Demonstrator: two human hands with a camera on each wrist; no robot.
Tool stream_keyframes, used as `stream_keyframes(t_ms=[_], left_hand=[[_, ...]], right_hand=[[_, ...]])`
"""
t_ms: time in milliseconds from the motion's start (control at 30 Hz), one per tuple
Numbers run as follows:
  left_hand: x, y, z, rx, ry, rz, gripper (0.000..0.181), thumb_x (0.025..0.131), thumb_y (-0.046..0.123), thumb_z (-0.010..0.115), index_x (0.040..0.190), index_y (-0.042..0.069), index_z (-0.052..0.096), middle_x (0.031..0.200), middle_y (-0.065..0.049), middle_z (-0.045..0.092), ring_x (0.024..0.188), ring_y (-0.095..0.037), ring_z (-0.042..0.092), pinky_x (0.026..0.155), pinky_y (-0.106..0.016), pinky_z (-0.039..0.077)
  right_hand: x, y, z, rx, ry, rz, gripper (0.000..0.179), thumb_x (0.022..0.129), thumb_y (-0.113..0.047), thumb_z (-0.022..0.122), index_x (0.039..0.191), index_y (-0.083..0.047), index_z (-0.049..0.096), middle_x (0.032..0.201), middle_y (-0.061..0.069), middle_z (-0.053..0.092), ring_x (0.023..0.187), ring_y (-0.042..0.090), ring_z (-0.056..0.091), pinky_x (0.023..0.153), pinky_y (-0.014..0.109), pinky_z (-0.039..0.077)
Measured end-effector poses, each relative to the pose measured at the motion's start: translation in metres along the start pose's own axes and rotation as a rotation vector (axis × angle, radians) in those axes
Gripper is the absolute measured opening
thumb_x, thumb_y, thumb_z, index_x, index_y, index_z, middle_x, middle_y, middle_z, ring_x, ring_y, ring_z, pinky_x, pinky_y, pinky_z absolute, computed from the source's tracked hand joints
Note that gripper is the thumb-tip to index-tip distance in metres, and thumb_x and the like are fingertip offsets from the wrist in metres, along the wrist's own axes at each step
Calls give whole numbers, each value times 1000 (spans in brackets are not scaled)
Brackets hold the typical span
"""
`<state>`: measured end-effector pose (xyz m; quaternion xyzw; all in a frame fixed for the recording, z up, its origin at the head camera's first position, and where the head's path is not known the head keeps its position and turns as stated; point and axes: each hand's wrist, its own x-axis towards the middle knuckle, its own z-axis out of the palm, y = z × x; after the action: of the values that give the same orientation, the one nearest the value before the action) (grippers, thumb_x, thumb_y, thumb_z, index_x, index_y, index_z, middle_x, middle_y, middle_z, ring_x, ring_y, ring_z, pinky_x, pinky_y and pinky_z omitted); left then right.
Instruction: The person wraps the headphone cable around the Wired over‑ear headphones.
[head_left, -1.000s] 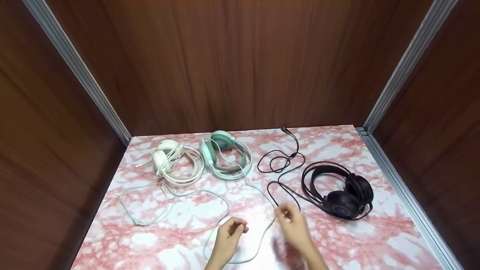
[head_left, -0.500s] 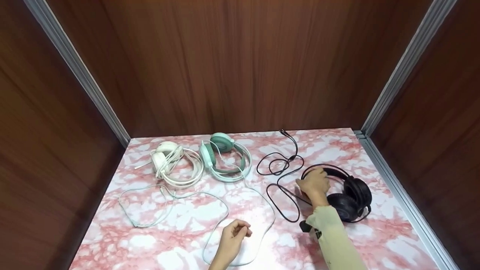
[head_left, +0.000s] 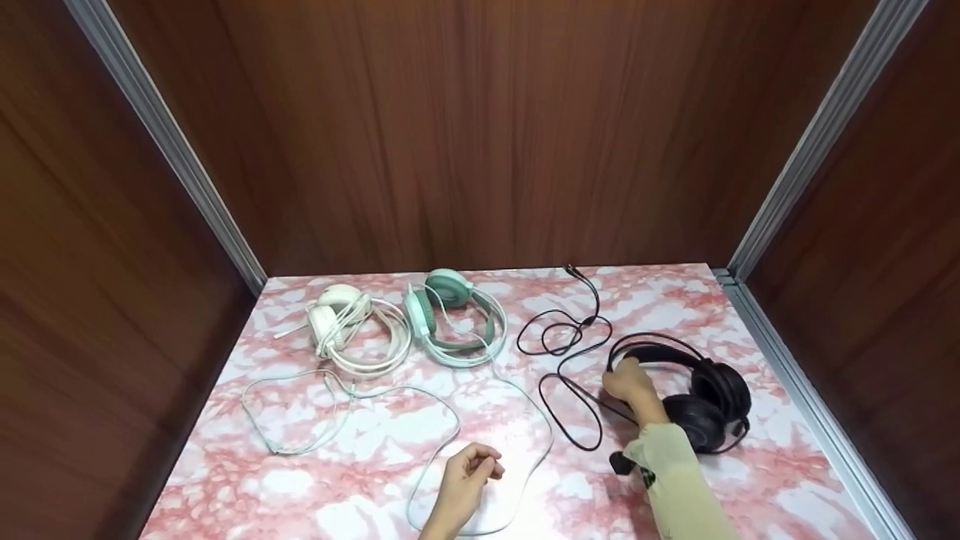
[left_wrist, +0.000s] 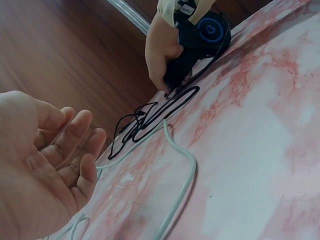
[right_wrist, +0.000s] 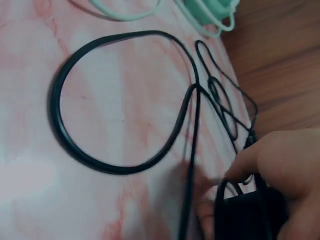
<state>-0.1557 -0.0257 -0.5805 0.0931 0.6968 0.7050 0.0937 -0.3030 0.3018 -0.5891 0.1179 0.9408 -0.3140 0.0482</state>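
On the right of the table in the head view lie black headphones (head_left: 722, 390). My right hand (head_left: 630, 382) grips their headband at its left side. The right wrist view shows the thumb and fingers of the right hand (right_wrist: 290, 165) on either side of the black headband (right_wrist: 250, 215). Blue light glows on one earcup (left_wrist: 211, 30) in the left wrist view. Low in the middle, my left hand (head_left: 465, 480) hovers with loosely bent fingers and holds nothing. A mint cable (head_left: 551, 442) curves on the table around it.
Mint headphones (head_left: 450, 287) and cream headphones (head_left: 324, 328) with a bundled cable lie at the back left. Between the mint and black pairs, a black cable (head_left: 541, 390) sprawls in loops. Wood-look walls (head_left: 465, 135) border the marbled table (head_left: 285, 484).
My right hand has moved right from above the table's middle to the black headband and now grips it. The left hand has barely moved. The headphones look about where they were.
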Motion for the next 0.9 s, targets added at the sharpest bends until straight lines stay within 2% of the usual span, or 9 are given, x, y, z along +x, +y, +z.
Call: stream_keyframes(t_ms=[100, 233, 333, 400, 533, 667, 733, 833, 900], left_hand=[[3, -12, -1, 0, -14, -3, 12, 98, 2, 50, 103, -3, 59, 89, -14, 64, 86, -28, 62, 73, -31, 47], [11, -26, -2, 9, -14, -13, 14, 99, 4, 50, 105, -5, 59, 89, -13, 65, 85, -26, 63, 72, -30, 46], [14, -27, -2, 0, -6, -24, 14, 99, 7, 52, 106, -3, 60, 89, -11, 66, 85, -25, 63, 73, -31, 46], [16, -24, -3, -7, -3, -31, 13, 99, 8, 52, 105, 0, 61, 88, -10, 66, 85, -25, 64, 73, -33, 46], [18, -14, -5, -19, -4, -29, 13, 98, 8, 53, 104, 0, 61, 87, -9, 66, 83, -22, 64, 74, -33, 46], [25, -3, -9, -49, -26, 5, 18, 99, 7, 50, 107, -6, 59, 90, -11, 66, 84, -24, 65, 73, -32, 47], [28, 3, -11, -78, -38, 11, 21, 100, 8, 49, 110, -9, 57, 94, -14, 66, 86, -29, 65, 73, -31, 48], [32, 13, -13, -111, -51, -25, 29, 101, 13, 47, 116, -12, 54, 104, -18, 64, 91, -35, 65, 74, -33, 50], [33, 19, -13, -140, -64, -89, 38, 102, 21, 46, 123, -11, 50, 111, -19, 62, 94, -35, 64, 77, -34, 50]], right_hand=[[-9, -3, -6, 21, 55, -31, 49, 93, -26, 50, 115, 18, 43, 111, 40, 55, 107, 53, 54, 90, 57, 43], [-25, -16, -19, 9, 166, -115, 41, 94, -31, 58, 104, 8, 51, 96, 32, 62, 96, 49, 60, 81, 58, 45], [-39, -32, -27, 0, 241, -216, 37, 95, -27, 59, 103, 9, 53, 91, 32, 62, 92, 50, 61, 78, 59, 45], [-51, -44, -30, 27, 260, -271, 34, 96, -25, 59, 102, 8, 54, 86, 29, 62, 86, 48, 62, 75, 59, 46], [-77, -67, -21, 110, 226, -370, 25, 96, -21, 62, 99, 3, 55, 75, 15, 61, 73, 36, 63, 69, 53, 50], [-105, -84, -4, 46, 200, -496, 26, 93, -21, 66, 104, 0, 55, 74, 12, 62, 68, 32, 64, 61, 49, 51], [-117, -89, 7, -10, 177, -546, 32, 92, -22, 67, 112, 0, 55, 73, 12, 62, 65, 30, 64, 55, 45, 52], [-133, -94, 22, -78, 131, -611, 35, 91, -23, 68, 116, -3, 53, 65, 4, 58, 52, 21, 58, 45, 35, 47], [-143, -97, 33, -124, 117, -660, 32, 91, -24, 68, 113, -6, 54, 62, -1, 54, 48, 17, 54, 42, 32, 45]])
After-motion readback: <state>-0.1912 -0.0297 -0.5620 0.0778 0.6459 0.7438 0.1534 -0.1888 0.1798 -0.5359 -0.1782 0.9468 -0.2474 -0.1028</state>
